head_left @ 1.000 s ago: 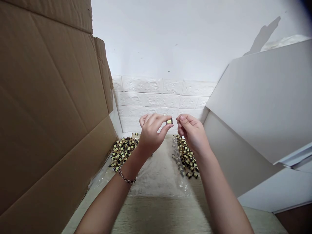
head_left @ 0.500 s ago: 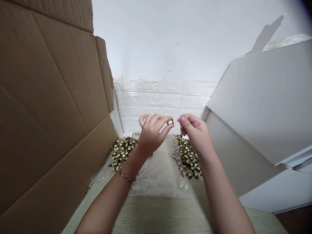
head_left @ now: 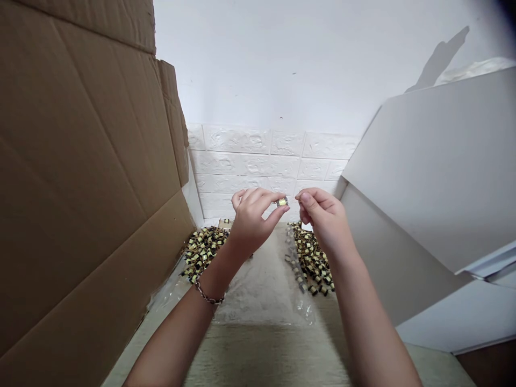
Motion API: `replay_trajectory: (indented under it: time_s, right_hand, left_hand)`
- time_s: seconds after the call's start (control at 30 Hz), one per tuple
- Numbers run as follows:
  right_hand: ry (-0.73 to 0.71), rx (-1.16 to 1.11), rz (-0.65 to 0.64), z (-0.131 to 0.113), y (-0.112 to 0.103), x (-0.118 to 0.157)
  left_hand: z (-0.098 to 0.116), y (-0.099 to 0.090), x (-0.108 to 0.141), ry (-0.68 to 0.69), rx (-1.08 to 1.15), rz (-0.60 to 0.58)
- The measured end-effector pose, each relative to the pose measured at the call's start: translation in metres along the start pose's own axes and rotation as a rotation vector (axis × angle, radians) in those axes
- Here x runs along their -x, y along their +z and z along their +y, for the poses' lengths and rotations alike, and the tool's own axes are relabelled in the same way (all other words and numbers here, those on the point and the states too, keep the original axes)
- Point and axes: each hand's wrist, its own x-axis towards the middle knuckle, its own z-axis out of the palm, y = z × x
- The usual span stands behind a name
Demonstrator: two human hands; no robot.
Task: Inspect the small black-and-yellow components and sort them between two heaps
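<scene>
Between the thumb and fingertips of my left hand (head_left: 255,217) is a small transformer coil (head_left: 282,202), yellow in the middle with dark ends. It is held up above the table, in front of the white wall. Just to its right, my right hand (head_left: 322,212) is closed in a pinch, a small gap away from the coil. Whether a thin wire or anything else sits in that pinch is too small to tell. Below my left hand lies a pile of similar coils (head_left: 205,247) with brownish wires. A second pile of coils (head_left: 312,258) lies beside my right forearm.
A clear plastic bag (head_left: 262,295) lies flat on the table (head_left: 258,355) between the piles. A tall cardboard sheet (head_left: 80,161) walls off the left side. White panels (head_left: 435,172) stand on the right, and a white brick-patterned wall (head_left: 250,161) closes the back.
Both hands have shifted very slightly to the right. The coil in my left fingers appears turned a little. My right hand keeps its pinch, and the piles look the same.
</scene>
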Motion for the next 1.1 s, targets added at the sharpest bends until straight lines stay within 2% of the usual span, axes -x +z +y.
replay_trajectory:
  time_s: [0.3, 0.5, 1.1]
  right_hand:
    - [0.010, -0.008, 0.059, 0.002, 0.001, -0.001]
    - [-0.025, 0.141, 0.103, 0.000, 0.006, 0.002]
    - [-0.148, 0.215, 0.166, -0.001, 0.012, 0.005]
  left_hand:
    - [-0.001, -0.003, -0.001, -0.040, 0.018, 0.058]
    - [0.000, -0.002, -0.001, -0.049, -0.024, 0.119]
    - [0.001, 0.004, 0.002, -0.003, -0.055, 0.106]
